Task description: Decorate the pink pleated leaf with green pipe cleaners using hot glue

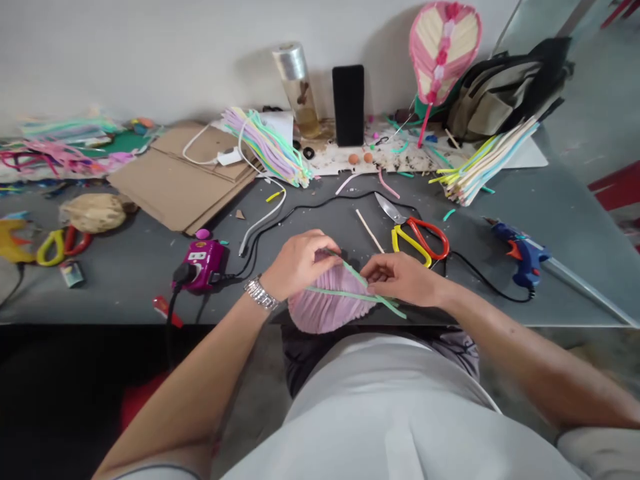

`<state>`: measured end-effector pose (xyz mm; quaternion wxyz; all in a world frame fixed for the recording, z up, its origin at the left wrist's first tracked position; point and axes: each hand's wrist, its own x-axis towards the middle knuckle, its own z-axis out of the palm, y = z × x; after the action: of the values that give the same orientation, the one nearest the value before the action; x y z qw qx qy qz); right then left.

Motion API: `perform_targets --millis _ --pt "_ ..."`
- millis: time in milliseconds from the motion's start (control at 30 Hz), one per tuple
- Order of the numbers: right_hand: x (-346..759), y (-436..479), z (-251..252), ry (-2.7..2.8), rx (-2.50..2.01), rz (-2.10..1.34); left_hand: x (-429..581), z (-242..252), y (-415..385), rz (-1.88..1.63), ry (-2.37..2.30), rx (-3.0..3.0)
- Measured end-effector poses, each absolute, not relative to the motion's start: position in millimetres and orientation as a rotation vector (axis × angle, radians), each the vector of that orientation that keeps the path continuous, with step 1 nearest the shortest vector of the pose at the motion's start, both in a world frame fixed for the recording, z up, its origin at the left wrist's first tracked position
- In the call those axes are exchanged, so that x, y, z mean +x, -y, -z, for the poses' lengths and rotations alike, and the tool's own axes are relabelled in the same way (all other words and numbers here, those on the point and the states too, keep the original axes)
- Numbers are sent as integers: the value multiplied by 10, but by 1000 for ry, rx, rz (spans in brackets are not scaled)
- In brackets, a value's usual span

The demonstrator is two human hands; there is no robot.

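- Plain off-white wall [175,53] right behind the table, with soft, blurry shadows on it.
- Long grey table [125,287] running across most of the view, straight front edge, top speckled with tiny specks.
- Wall ends toward the upper right, and there's more greyish room past it.
- Some red thing [617,177] at the right edge, maybe furniture, too blurry to tell.
- Floor [595,360] is mottled grey-brown, lower right.
- Light's pretty soft; lower left, below the tabletop, is nearly black.

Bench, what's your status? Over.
Left hand holding thin green fuzzy strip; right hand touching it. Rounded, pleated pink piece beneath. Red-and-yellow-handled metal scissors beyond right hand.
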<state>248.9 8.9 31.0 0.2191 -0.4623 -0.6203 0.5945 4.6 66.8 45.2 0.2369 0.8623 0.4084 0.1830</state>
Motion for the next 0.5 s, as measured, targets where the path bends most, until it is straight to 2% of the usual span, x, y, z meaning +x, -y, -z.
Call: perform_targets --millis 167,333,500 --pt "2386 -101 -416 2220 -1560 -993 64 -228 -719 -453 -1197 2371" --pt "2311 -41 -394 2339 -1668 -870 101 -202 -548 -611 -1320 2554" --pt "2319 -66 -389 2273 -1553 -742 161 -157 -365 -653 -1208 2384"
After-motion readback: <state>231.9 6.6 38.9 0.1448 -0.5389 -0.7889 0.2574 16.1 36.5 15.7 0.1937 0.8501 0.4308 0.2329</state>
